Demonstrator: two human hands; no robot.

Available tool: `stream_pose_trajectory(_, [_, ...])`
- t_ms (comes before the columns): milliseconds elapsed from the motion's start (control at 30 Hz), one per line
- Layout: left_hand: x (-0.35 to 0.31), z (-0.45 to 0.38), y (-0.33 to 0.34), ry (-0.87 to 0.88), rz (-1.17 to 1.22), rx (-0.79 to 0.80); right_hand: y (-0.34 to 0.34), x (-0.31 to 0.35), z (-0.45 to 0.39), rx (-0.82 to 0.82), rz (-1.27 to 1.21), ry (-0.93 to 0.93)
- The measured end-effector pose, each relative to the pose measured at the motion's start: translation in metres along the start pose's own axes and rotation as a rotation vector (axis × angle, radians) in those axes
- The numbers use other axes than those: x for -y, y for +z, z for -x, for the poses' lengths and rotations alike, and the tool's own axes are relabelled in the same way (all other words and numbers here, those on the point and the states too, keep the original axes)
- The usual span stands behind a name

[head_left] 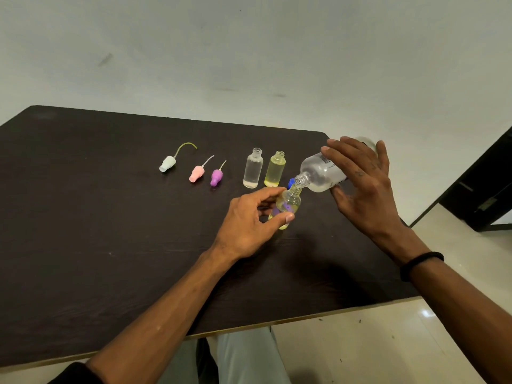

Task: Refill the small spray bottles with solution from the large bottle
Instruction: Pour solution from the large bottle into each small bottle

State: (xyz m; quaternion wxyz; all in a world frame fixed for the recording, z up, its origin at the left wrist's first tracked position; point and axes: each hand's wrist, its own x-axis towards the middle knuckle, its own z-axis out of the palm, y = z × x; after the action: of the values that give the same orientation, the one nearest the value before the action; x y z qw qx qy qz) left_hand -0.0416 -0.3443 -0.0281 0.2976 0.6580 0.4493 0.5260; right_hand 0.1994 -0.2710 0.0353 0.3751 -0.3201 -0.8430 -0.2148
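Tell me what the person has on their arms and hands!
Both forearms are bare. The right wrist wears a thin black band, and the back of the right hand has small dark markings near the knuckles. The left hand wears nothing, and a bit of dark sleeve shows far up the left arm.

Pouring at the table [110,217]
Right hand [363,187] tilts the large bottle [318,173] mouth-to-mouth over a small bottle [289,203] pinched in the left hand [249,225].
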Motion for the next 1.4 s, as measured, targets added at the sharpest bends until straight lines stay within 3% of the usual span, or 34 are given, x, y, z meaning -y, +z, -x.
stream_pose_trajectory(1400, [-0.003, 0.0016, -0.0001, -0.004, 0.01, -0.013, -0.0011, 0.0006, -0.0005, 0.009, -0.003, 0.006])
